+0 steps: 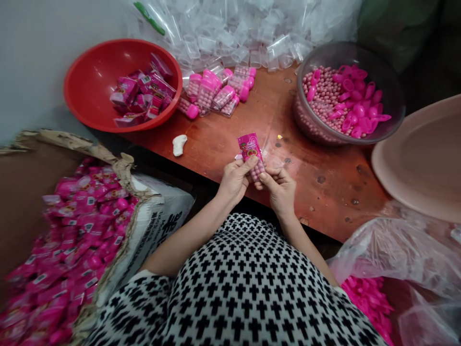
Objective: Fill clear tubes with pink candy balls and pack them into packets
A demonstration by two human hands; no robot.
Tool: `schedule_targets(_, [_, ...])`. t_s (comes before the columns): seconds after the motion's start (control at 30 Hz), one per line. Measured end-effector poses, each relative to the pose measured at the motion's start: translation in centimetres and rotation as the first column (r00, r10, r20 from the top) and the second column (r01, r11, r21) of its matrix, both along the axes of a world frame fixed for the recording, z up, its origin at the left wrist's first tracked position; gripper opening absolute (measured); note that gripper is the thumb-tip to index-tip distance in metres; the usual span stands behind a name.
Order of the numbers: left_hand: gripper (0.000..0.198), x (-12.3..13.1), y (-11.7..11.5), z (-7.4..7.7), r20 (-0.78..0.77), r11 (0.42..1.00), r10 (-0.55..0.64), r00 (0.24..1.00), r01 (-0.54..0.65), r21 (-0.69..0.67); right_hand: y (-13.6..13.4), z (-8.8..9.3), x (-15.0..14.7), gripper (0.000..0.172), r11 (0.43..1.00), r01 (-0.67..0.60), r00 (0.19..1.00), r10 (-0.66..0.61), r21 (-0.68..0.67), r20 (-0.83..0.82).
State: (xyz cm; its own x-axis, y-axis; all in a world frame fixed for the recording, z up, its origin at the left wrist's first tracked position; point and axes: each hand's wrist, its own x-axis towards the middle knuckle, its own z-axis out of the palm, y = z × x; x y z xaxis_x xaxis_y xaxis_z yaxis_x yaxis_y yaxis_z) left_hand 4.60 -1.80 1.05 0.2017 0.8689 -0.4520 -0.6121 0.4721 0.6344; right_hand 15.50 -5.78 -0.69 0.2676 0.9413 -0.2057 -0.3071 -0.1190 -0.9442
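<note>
My left hand [235, 180] and my right hand [279, 187] both pinch one small clear candy container [257, 169] filled with pink balls, over the near edge of the brown table [324, 182]. A pink printed label sleeve [249, 146] covers the container's upper part and sticks up above my fingers. Both hands are closed around it.
A red bowl [90, 81] of labelled packs stands at the back left, with filled pink-capped containers [216, 91] beside it. A clear bowl [392, 110] holds pink balls and caps. Empty clear containers [245, 29] pile at the back. A cardboard box [72, 230] of finished packs sits left.
</note>
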Motion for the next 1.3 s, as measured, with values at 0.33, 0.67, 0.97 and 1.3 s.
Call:
schedule_targets(0.33, [0.032, 0.5, -0.5, -0.5, 0.002, 0.997, 0.077, 0.997, -0.077, -0.007, -0.3, 0.2, -0.3, 0.025, 0.995, 0.086, 0.994, -0.090, 0.057, 0.068])
schedule_targets(0.67, [0.040, 0.9, -1.0, 0.2, 0.043, 0.998, 0.057, 0.997, -0.057, -0.002, 0.2, -0.2, -0.1, 0.028, 0.996, 0.093, 0.992, -0.092, 0.005, -0.087])
schedule_targets(0.97, [0.039, 0.4, -0.6, -0.3, -0.012, 0.996, 0.086, 0.996, -0.085, 0.010, -0.3, 0.1, -0.5, 0.025, 0.993, 0.120, 0.988, -0.120, 0.002, -0.095])
schedule_targets(1.3, [0.039, 0.5, -1.5, -0.5, -0.058, 0.999, 0.027, 0.998, -0.026, 0.021, 0.3, -0.8, -0.4, 0.030, 0.997, 0.072, 0.995, -0.072, 0.002, -0.074])
